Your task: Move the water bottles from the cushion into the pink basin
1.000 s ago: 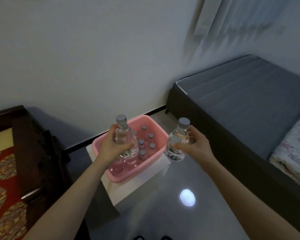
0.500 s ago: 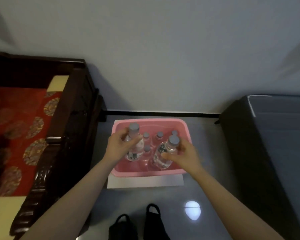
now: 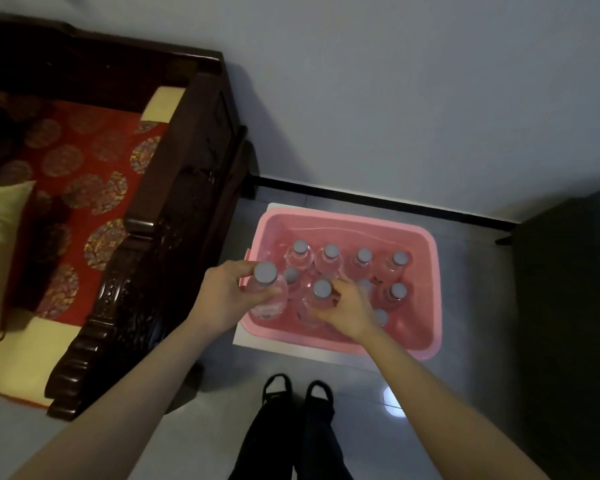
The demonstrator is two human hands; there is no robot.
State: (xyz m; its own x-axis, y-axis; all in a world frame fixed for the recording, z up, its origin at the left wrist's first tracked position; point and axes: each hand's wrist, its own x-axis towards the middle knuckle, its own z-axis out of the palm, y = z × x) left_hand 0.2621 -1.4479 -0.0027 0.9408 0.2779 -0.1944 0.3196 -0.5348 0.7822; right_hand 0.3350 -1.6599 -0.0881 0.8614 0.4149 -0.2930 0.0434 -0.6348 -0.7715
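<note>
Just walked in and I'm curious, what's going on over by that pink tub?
A person stands over the pink basin with a water bottle in each hand. The left hand grips the left-edge bottle; the right hand grips the middle bottle. Both are upright, down among the other bottles standing in the basin. Whether they rest on the bottom can't be seen.

Pink basin [image 3: 436,289]; clear bottles [image 3: 331,252], grey caps, beyond fingers [image 3: 234,271]; red cushion [image 3: 84,150], gold roundel pattern, left of fingers; black shoes [image 3: 276,386].
</note>
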